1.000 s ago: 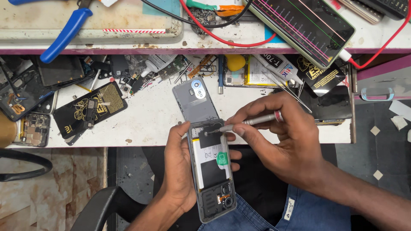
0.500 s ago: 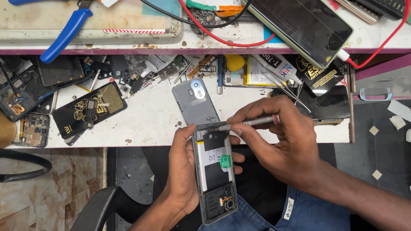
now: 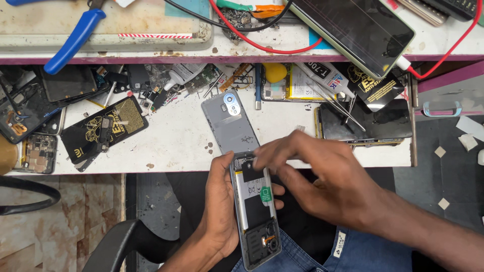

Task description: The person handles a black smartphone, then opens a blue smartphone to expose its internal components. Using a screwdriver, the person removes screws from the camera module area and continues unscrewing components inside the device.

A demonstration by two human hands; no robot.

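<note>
Left hand point(image 3: 222, 211) grips the opened grey smartphone with its battery exposed point(image 3: 256, 211), held over the lap just below the white workbench edge point(image 3: 176, 151). Right hand point(image 3: 322, 186) presses fingertips point(image 3: 259, 160) on the phone's top end; can't tell if they pinch anything. Keep the frame steady and the pressure light.

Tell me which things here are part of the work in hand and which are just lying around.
In hand: opened phone, left hand, right hand, grey back cover.
Lying about: blue-handled pliers, red cable, glue tube, yellow pick, tweezers.

opened phone point(image 3: 256, 211) top under right hand point(image 3: 322, 184), blue-handled pliers point(image 3: 70, 40) cut off
</note>
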